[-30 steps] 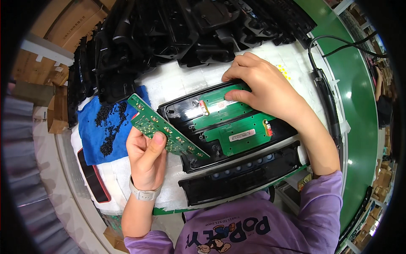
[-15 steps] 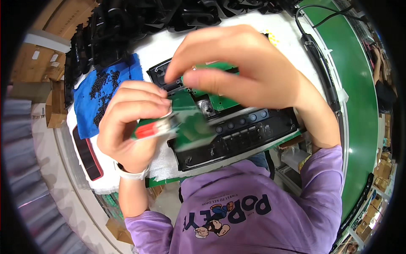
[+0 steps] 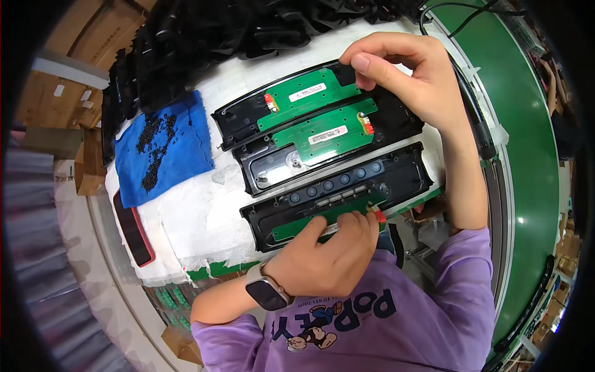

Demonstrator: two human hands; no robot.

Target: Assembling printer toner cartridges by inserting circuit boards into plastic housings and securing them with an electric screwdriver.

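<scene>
A green circuit board (image 3: pixel 287 232) with a red connector (image 3: pixel 380 214) lies at a slant in the nearest black plastic housing (image 3: pixel 254 223). My left hand (image 3: pixel 331 257) grips this board along its near edge, fingers curled over it. Above the right end of the farther housings, my right hand (image 3: pixel 406 68) is raised with thumb and index finger in a pinch. Anything between those fingertips is too small to make out. The middle housing (image 3: pixel 257 167) and the far housing (image 3: pixel 238 118) each hold a green board, the middle board (image 3: pixel 334 139) and the far board (image 3: pixel 304 93).
To the left lies a blue cloth (image 3: pixel 192 149) with many small black screws (image 3: pixel 152 139). A red-edged phone (image 3: pixel 133 232) rests beside it. Black plastic parts (image 3: pixel 229 31) are piled at the back. A black corded tool (image 3: pixel 480 124) stands along the right edge, beside a green surface (image 3: pixel 520 155).
My left hand has come down and right, bringing the board from mid-air into the nearest housing. My right hand has moved right and slightly back, uncovering the two farther housings.
</scene>
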